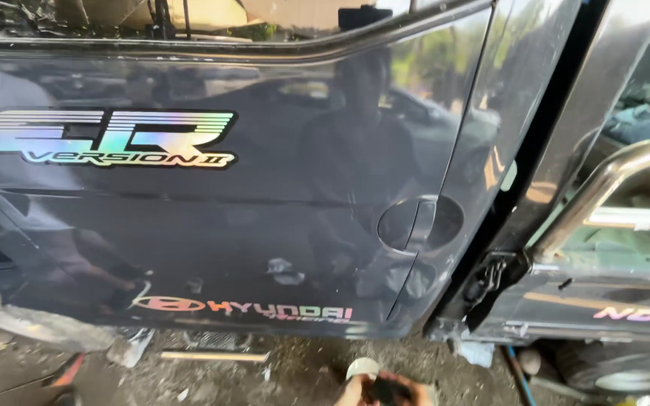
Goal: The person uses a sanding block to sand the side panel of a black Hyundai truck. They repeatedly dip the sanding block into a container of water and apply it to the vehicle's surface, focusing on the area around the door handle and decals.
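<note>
Black, glossy metal fills most of the view: the side door (265,195) of a truck cab, its paint mirroring trees, a parked car and the dark shape of a person standing before it. A rainbow-sheen sticker (114,139) sits high on the left of the door, and a smaller orange-and-pink one (242,307) runs along its lower edge. Toward the right edge of the door is a round recess with the door handle (419,223) set upright in it. Beyond the door's rear edge comes a dark gap, then a latch with a short chain (490,278), and a bent steel bar (603,188) on the truck's cargo side. Below the door lies dirt ground (302,368) strewn with scraps, among them a thin wooden stick (214,356) lying flat and a blue pipe (517,376) at the right. At the very bottom edge, under the handle and well apart from it, both hands show only in part: the left hand (351,391) and right hand (408,391) close together around a small dark object (384,389), with a pale round thing (362,368) just above the left one. Their fingers seem curled about the dark object, but too little shows to tell how they grip it.
</note>
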